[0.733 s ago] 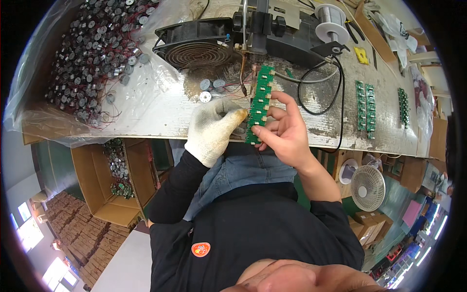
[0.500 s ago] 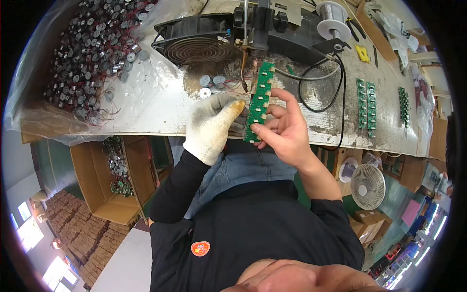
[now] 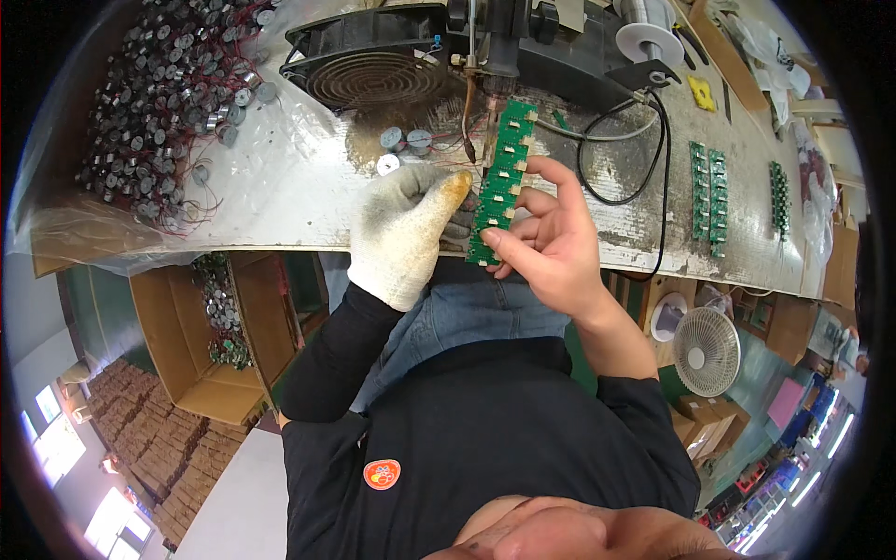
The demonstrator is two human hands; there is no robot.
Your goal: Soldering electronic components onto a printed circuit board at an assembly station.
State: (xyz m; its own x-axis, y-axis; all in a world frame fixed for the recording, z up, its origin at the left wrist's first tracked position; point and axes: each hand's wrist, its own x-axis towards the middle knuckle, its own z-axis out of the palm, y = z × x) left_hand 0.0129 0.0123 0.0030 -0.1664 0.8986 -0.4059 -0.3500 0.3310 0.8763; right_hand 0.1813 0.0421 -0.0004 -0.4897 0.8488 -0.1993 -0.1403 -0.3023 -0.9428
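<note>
One worktop [image 3: 308,182] spans the view. On its left lies one pile [image 3: 154,121] of round metal discs with red wires, too many to count. Below stands one open box [image 3: 168,327] with more parts inside; to the right, under the worktop's level, is one white fan [image 3: 707,352]. One black fan [image 3: 378,79] stands at the back of the worktop.

Two hands are at work. The bare right hand [image 3: 560,243] grasps one green board [image 3: 504,173], thumb on its face near the lower end; the board slants above the worktop's front edge. The gloved left hand [image 3: 401,233] is half-curled just beside it, thumb raised; whether it holds anything, I cannot tell.

Two green strips [image 3: 718,201] lie side by side on the right; farther right is one narrow green stack [image 3: 780,201], its layers uncountable. One spool [image 3: 651,45] sits at the back. Three loose discs [image 3: 418,142] lie near the glove, and one yellow piece [image 3: 702,93] below the spool's right side.
</note>
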